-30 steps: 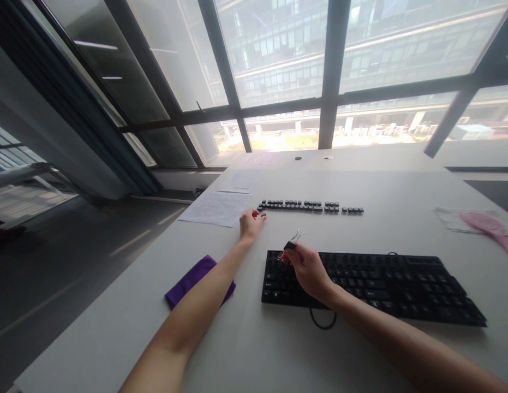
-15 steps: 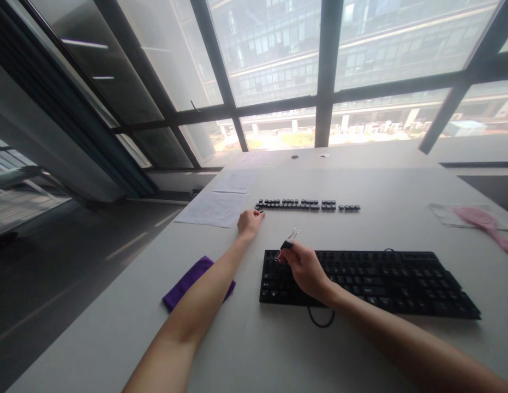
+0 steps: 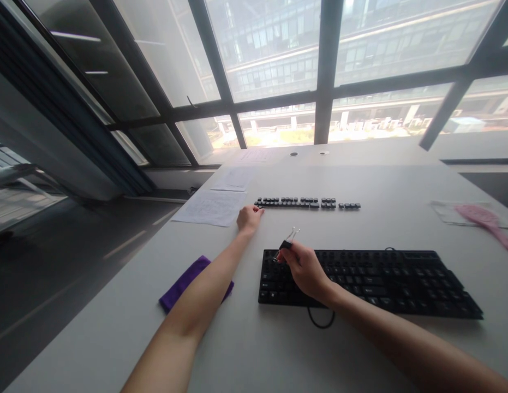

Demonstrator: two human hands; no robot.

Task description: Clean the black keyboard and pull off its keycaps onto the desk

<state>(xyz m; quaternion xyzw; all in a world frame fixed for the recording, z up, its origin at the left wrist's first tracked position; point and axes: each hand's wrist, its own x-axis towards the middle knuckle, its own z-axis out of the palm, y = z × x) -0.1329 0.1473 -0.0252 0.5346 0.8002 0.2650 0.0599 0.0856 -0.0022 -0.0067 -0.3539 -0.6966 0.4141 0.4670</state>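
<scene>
My left hand [image 3: 249, 218] reaches far forward to the left end of a row of loose black keycaps [image 3: 306, 203] on the white table [image 3: 360, 349]. Its fingers are curled and pinch at the keycap on the row's left end. My right hand [image 3: 303, 267] hovers over the left part of a black keyboard [image 3: 372, 277] and grips a black binder clip [image 3: 287, 242] with its wire handles pointing up.
Printed sheets of paper [image 3: 210, 207] lie left of the keycap row. A purple cloth [image 3: 184, 284] lies under my left forearm. A pink brush [image 3: 485, 221] on a clear bag sits at the far right. Large windows stand behind the table; its left edge drops to the floor.
Both hands stay almost where they were. The view has tilted slightly, so everything sits a little lower-left than before.
</scene>
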